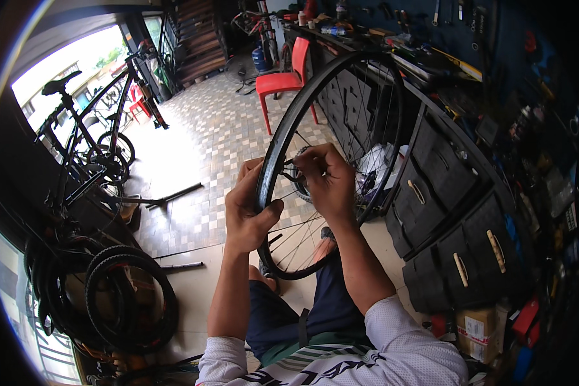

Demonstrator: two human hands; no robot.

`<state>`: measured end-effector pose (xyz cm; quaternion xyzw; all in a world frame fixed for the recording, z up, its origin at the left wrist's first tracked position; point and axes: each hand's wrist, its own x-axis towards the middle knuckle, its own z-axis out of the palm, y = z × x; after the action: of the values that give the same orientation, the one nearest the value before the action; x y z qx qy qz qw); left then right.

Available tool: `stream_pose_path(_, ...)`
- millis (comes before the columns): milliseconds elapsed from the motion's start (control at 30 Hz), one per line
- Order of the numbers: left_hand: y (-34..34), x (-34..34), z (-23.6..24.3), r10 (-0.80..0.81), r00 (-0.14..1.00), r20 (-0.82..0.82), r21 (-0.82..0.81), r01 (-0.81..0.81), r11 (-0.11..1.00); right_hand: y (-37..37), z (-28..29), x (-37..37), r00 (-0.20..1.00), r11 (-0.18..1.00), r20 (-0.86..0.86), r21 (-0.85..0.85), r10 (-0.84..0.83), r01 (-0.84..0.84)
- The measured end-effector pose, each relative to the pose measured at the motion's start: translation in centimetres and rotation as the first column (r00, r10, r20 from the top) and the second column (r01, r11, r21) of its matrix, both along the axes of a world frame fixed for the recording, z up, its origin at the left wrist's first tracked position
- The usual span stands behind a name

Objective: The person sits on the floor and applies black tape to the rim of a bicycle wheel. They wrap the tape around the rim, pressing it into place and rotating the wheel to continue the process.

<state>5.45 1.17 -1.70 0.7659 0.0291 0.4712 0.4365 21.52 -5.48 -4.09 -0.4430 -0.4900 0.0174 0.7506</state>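
Note:
A spoked bicycle wheel (297,108) with a black rim stands tilted in front of me. My left hand (246,209) is closed round the left side of its rim, with the thumb on the near side. My right hand (331,183) is just inside the rim, its thumb and fingertips pinched together beside the left hand. At those fingertips shows a small dark piece (289,165), too small to name. The fingers hide part of it. Thin spokes run behind the right hand and down to the lower rim.
A bicycle without its front wheel (103,103) stands at the left, above a pile of tyres (132,299). Ahead is a red chair (283,83). Black drawers (431,174) under a cluttered workbench line the right. Metal bars (177,195) lie on the tiled floor.

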Motion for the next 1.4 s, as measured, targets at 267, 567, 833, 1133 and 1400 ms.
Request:
stream_pose_path(267,-0.9,-0.2,0.4,-0.151,0.988,0.032,-0.288,0.153,0.945,-1.3,0.0,-0.3,0.983,0.998,0.177,0.039,-0.048,0.042)
stream_pose_path(567,-0.4,-0.2,0.0,-0.041,0.999,0.021,-0.092,0.043,0.995,-2.0,1.5,0.3,0.956,0.998,0.295,-0.059,-0.003,0.022)
stream_pose_path(833,-0.1,-0.4,-0.4,-0.222,0.975,0.004,-0.211,0.218,0.953,-3.0,4.3,2.5,0.816,0.850,0.241,0.186,-0.526,0.493)
stream_pose_path(1133,-1.2,-1.0,-0.6,-0.370,0.924,0.100,-0.225,0.383,0.896,-1.3,4.3,3.9,0.977,0.988,0.170,-0.063,-0.128,0.140)
stream_pose_path(1400,-2.3,-1.7,-3.8,-0.256,0.958,0.131,-0.162,0.276,0.947,-3.3,6.6,5.6,0.936,0.914,0.200,-0.347,0.289,-0.209)
